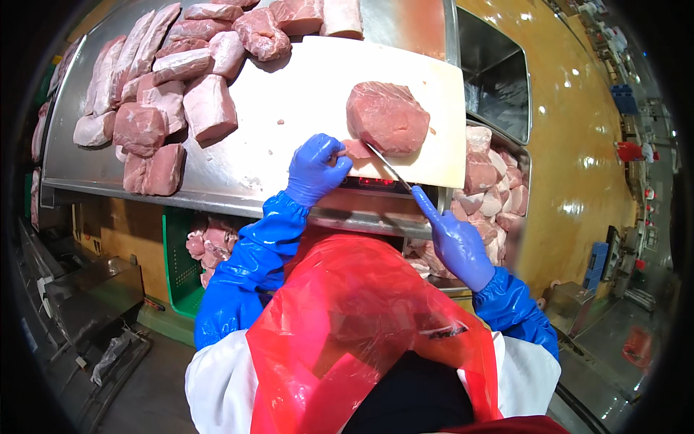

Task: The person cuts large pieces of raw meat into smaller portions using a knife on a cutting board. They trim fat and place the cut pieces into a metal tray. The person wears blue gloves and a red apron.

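Observation:
A large boneless piece of raw pork [387,119] lies on the white cutting board [318,79]. A thin strip of meat [357,149] sticks out from its near left side. My left hand [316,170], in a blue glove, is closed with the fingertips pinching the end of that strip. My right hand [460,247], also gloved, is closed around a knife, its index finger stretched along the handle. The knife blade [390,167] slants up and left, and its tip touches the meat where the strip meets the larger piece. The knife handle is mostly hidden in my hand.
Several pork pieces [210,108] crowd the left of the metal table [246,155]. Right of the board are a metal bin of meat pieces [491,188] and a dark metal tub [494,76]. A green crate [177,253] with meat stands below left. A red display glows under the board's edge.

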{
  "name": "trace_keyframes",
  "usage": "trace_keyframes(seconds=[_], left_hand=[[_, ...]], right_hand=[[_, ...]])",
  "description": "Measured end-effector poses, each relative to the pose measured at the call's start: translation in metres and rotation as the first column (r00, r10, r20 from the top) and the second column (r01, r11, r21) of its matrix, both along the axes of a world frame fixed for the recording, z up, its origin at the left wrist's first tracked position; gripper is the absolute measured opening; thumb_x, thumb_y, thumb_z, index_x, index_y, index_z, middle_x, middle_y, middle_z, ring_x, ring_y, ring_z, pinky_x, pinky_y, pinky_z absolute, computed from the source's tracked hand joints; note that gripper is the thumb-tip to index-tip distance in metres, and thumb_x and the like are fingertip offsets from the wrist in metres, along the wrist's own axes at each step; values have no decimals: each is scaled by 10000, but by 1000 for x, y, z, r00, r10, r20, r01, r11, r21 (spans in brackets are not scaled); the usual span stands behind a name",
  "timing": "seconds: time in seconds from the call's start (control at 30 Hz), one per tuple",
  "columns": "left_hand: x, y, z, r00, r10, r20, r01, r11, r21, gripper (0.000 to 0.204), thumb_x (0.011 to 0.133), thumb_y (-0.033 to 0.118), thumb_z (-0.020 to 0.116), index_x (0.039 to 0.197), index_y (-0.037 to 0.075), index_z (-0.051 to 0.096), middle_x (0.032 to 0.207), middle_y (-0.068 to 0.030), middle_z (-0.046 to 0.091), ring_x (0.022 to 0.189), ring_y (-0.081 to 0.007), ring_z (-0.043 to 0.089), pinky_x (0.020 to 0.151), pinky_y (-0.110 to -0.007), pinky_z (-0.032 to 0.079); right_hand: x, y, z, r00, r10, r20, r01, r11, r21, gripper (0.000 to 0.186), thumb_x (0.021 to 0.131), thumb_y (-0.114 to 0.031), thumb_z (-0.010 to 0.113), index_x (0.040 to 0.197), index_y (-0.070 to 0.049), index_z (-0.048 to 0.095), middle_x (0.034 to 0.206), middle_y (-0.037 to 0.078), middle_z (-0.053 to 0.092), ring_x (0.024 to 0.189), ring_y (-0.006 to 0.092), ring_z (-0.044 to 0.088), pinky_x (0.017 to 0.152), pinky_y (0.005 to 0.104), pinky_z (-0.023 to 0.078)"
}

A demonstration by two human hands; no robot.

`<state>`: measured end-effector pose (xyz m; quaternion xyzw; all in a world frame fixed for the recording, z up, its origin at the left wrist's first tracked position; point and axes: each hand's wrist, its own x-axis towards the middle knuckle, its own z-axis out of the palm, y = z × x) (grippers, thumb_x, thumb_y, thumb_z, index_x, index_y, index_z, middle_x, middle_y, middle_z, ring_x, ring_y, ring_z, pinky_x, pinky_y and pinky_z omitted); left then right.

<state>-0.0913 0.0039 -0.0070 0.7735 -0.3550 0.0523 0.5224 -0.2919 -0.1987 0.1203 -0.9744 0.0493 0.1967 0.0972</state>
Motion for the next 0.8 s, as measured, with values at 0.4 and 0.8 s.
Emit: trace_keyframes(seconds=[0.4, 0.8], left_hand=[[-45, 278, -23, 871, 409, -270, 26, 512, 858, 264, 920, 195, 640, 1131, 38, 669, 946, -221, 705, 842, -320, 703, 783, -400, 547], [91, -162, 50, -18, -178, -984, 789, 602, -123, 494, 988, 424, 599, 1298, 40, 590, 1035, -144, 685, 830, -205, 692, 699, -346, 602]], right_hand=[[63, -7, -27, 833, -527, 171, 305, 694, 652, 496, 984, -212, 601, 1430, -46, 461, 722, 132, 655, 554, 197, 612, 549, 384, 499], [21, -5, -81, 344, -796, -497, 1, -530, 848, 328, 1003, -243, 597, 1260, -58, 511, 1176, 121, 582, 1027, 275, 647, 758, 507, 650]])
